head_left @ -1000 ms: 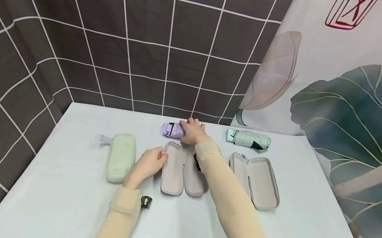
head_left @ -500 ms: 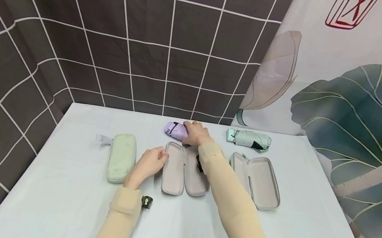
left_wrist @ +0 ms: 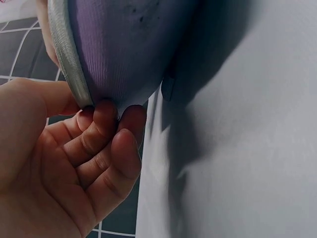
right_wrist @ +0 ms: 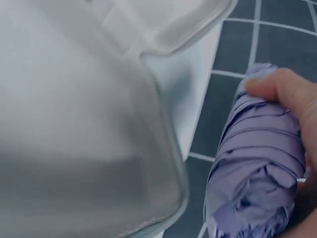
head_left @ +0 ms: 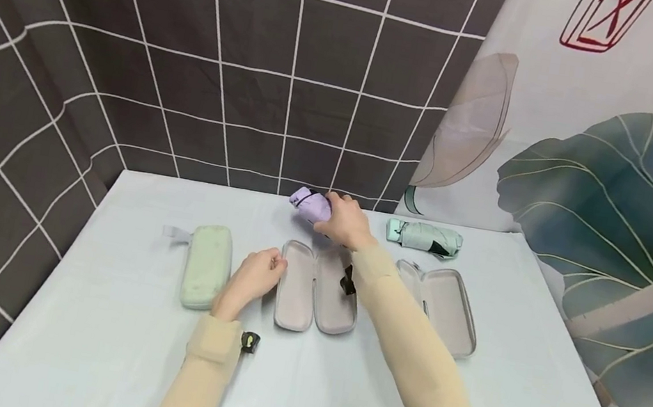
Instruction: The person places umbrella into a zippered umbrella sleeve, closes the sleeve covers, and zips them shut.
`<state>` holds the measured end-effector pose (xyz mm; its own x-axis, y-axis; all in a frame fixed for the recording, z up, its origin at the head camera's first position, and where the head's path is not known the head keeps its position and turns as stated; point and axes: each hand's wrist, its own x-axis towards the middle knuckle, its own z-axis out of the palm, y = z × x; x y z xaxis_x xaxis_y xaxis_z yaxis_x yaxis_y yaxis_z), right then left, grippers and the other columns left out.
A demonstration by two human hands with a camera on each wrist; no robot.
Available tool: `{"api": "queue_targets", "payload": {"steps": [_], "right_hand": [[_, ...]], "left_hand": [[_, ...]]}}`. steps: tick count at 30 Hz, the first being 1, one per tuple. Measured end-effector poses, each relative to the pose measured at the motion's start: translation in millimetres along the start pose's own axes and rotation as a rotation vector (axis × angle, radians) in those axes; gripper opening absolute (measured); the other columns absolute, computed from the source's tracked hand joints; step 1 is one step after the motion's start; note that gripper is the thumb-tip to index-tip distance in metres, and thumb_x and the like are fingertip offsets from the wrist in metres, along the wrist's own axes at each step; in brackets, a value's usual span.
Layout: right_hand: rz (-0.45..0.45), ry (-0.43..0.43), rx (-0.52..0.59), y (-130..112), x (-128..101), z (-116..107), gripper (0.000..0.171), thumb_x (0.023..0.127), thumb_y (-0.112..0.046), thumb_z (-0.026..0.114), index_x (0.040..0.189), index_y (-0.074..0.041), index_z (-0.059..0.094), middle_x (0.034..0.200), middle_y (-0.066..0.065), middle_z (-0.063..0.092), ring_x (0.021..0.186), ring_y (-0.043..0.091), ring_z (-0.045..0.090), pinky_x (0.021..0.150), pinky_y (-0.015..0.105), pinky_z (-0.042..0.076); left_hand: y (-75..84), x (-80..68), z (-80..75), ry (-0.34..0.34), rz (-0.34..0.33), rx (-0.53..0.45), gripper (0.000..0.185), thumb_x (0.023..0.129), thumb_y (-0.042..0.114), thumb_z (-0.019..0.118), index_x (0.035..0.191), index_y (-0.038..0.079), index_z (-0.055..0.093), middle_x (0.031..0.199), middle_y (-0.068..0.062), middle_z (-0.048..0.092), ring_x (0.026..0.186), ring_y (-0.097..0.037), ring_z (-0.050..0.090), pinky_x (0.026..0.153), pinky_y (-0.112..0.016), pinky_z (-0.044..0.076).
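Observation:
My right hand (head_left: pixel 345 222) grips a folded lilac umbrella (head_left: pixel 312 205) and holds it lifted above the far end of the open grey case (head_left: pixel 316 290). In the right wrist view the lilac umbrella (right_wrist: pixel 260 168) sits in my fingers beside the case's rim (right_wrist: pixel 171 163). My left hand (head_left: pixel 257 276) rests at the left edge of that open case, its curled fingers touching the rim. In the left wrist view my fingertips (left_wrist: pixel 106 116) press the case's purple outer shell (left_wrist: pixel 124 49).
A shut pale green case (head_left: pixel 206 267) with a strap lies left. Another open grey case (head_left: pixel 440 308) lies right, with a folded mint umbrella (head_left: pixel 425 237) behind it. All sit on a white table (head_left: pixel 89 351) against a dark tiled backdrop.
My right hand has lifted the lilac umbrella off the table and tilted it up. The left hand has stayed at the case's edge.

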<state>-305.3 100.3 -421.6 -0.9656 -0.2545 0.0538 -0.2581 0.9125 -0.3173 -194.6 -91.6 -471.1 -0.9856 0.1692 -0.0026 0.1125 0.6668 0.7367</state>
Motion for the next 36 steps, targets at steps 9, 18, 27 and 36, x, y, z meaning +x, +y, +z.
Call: {"api": "queue_targets", "payload": {"steps": [9, 18, 27, 36], "right_hand": [[0.109, 0.130, 0.087, -3.0, -47.5, -3.3, 0.070, 0.073, -0.039, 0.077, 0.134, -0.011, 0.054, 0.110, 0.016, 0.058, 0.093, 0.029, 0.056, 0.072, 0.049, 0.049], [0.276, 0.202, 0.247, -8.2, -111.6, 5.0, 0.077, 0.072, -0.031, 0.077, 0.140, -0.008, 0.048, 0.110, 0.022, 0.056, 0.089, 0.032, 0.055, 0.071, 0.045, 0.047], [0.368, 0.240, 0.243, -16.0, -150.1, 14.3, 0.072, 0.076, -0.035, 0.075, 0.140, -0.011, 0.051, 0.109, 0.022, 0.054, 0.088, 0.032, 0.054, 0.069, 0.047, 0.047], [0.413, 0.269, 0.230, -22.1, -164.5, 33.9, 0.067, 0.079, -0.033, 0.075, 0.138, -0.010, 0.053, 0.110, 0.023, 0.049, 0.096, 0.037, 0.054, 0.068, 0.053, 0.049]], "left_hand": [[-2.5, 1.8, 2.2, 0.005, -0.006, 0.010, 0.022, 0.098, 0.020, 0.052, 0.077, 0.013, 0.052, 0.062, 0.000, 0.050, 0.056, -0.016, 0.048, 0.052, -0.029, 0.038], [-2.3, -0.2, 2.6, -0.014, -0.020, -0.003, 0.022, 0.099, 0.019, 0.050, 0.078, 0.012, 0.053, 0.061, 0.000, 0.050, 0.053, -0.015, 0.047, 0.050, -0.028, 0.038], [3.0, 0.4, 2.6, -0.005, -0.020, 0.001, 0.021, 0.098, 0.018, 0.050, 0.079, 0.011, 0.054, 0.060, -0.001, 0.050, 0.053, -0.015, 0.047, 0.049, -0.027, 0.038], [4.4, 0.8, 2.7, -0.017, -0.024, -0.010, 0.021, 0.099, 0.018, 0.048, 0.079, 0.011, 0.053, 0.060, -0.001, 0.049, 0.052, -0.015, 0.047, 0.049, -0.027, 0.037]]}}
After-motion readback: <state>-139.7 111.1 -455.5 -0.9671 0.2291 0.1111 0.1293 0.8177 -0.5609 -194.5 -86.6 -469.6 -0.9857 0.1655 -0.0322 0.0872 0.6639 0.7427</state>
